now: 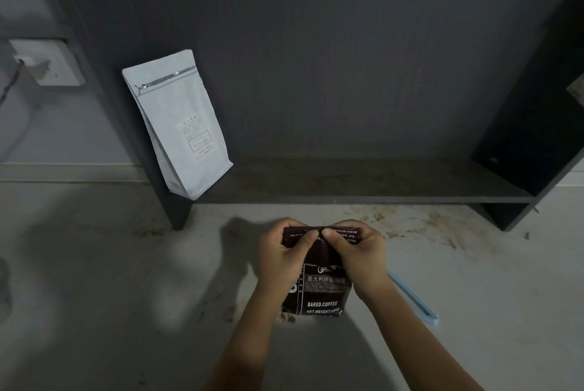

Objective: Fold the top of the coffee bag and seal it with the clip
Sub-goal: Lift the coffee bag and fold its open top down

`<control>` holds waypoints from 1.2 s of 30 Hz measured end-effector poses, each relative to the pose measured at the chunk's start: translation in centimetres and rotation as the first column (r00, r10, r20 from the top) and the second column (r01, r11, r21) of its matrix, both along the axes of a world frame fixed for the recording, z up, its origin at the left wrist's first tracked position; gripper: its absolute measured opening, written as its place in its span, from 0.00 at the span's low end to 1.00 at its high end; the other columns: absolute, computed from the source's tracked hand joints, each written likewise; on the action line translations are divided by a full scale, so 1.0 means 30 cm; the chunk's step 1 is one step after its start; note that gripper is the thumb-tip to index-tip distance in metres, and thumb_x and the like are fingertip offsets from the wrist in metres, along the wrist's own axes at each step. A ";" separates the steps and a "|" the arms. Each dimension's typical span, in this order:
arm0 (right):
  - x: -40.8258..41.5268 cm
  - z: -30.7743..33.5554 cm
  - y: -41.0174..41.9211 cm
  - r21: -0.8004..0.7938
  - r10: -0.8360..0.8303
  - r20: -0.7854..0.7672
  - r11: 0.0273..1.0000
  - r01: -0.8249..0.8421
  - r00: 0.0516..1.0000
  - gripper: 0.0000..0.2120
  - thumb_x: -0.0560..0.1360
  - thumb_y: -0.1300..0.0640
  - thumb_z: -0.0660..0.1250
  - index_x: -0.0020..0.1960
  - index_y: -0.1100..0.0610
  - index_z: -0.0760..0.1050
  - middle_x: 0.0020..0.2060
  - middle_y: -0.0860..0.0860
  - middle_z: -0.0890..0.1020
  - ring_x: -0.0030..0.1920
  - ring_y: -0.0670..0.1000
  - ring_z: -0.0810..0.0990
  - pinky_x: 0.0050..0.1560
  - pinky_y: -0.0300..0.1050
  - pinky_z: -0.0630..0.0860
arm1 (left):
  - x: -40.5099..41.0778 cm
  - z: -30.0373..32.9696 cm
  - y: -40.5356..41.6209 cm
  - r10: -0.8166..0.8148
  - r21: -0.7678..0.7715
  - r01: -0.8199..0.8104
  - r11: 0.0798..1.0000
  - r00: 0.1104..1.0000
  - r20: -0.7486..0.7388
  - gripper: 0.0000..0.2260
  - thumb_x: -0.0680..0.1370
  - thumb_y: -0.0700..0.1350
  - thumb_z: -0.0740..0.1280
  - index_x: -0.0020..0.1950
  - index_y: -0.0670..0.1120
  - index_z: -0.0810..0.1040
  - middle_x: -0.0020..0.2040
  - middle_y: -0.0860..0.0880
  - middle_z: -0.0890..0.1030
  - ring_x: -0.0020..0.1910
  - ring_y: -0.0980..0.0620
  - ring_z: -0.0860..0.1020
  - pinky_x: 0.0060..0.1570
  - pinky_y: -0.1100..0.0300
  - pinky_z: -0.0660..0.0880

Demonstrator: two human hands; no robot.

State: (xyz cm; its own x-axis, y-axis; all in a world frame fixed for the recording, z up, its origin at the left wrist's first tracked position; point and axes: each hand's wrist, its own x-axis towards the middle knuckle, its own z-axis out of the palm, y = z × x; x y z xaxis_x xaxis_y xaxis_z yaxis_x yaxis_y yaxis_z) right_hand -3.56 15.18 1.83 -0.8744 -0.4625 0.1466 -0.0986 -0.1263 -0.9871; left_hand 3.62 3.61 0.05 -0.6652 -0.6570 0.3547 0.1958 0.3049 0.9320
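On floor: 2 hands (282, 251) (358, 251) pinch 1 coffee bag (322, 292).

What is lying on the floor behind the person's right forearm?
A light blue clip lies on the floor, running diagonally out from behind the right hand. Its upper end is hidden by the wrist; both hands pinch the dark coffee bag.

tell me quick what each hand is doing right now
Left hand: closed on the dark coffee bag top.
Right hand: closed on the same folded top.

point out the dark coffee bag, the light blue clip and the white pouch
dark brown coffee bag (322, 296): head view, printed front
light blue plastic clip (414, 299): head view, mid-length
white standing pouch (177, 125): head view, front panel
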 end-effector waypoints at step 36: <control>0.005 -0.097 -0.014 0.060 -0.273 -0.499 0.936 0.347 0.822 0.16 0.75 0.48 0.52 0.28 0.43 0.61 0.20 0.42 0.65 0.25 0.40 0.71 0.25 0.28 0.63 | 0.042 -0.004 0.010 0.408 -0.724 -0.267 0.636 0.913 0.022 0.14 0.72 0.45 0.58 0.33 0.40 0.78 0.22 0.46 0.79 0.18 0.49 0.75 0.18 0.61 0.66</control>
